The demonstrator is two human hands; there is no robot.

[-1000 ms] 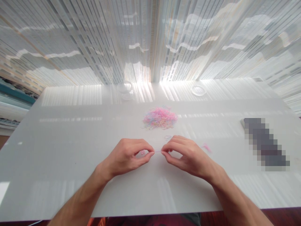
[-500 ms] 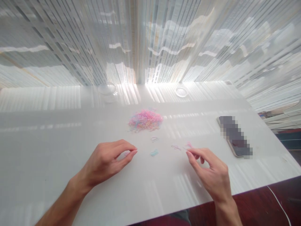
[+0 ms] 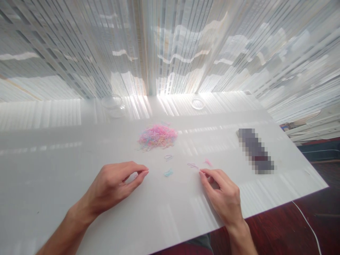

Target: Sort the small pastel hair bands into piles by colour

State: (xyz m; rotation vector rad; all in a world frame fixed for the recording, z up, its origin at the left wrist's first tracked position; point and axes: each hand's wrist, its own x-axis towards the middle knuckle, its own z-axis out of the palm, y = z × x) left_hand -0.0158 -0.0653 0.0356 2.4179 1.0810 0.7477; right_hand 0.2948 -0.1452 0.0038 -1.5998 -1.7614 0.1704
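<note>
A loose pile of thin pastel elastic bands (image 3: pixel 158 137) in pink, blue and yellow lies mid-table. My left hand (image 3: pixel 118 184) is pinched closed, thumb against forefinger, to the left of a small light-blue bunch of bands (image 3: pixel 168 173). Behind its fingers a bit of pink shows. My right hand (image 3: pixel 221 187) also pinches, its fingertips by the end of some purple bands (image 3: pixel 192 165). Whatever either pinch holds is too small to make out. A pink bunch of bands (image 3: pixel 208 162) lies just beyond my right hand, and a greyish-purple band (image 3: pixel 168 157) sits below the pile.
A phone (image 3: pixel 255 150), partly pixelated, lies at the right on the white table (image 3: pixel 119 226). Two clear round containers, one left (image 3: pixel 113 102) and one right (image 3: pixel 198 103), stand at the back by the striped curtain (image 3: pixel 170 46). A white cable (image 3: pixel 308 223) runs over the dark red floor.
My right hand has moved left, closer to the purple bands and away from the pink bunch. My left hand keeps its pinch in about the same place. The whole view has shifted slightly.
</note>
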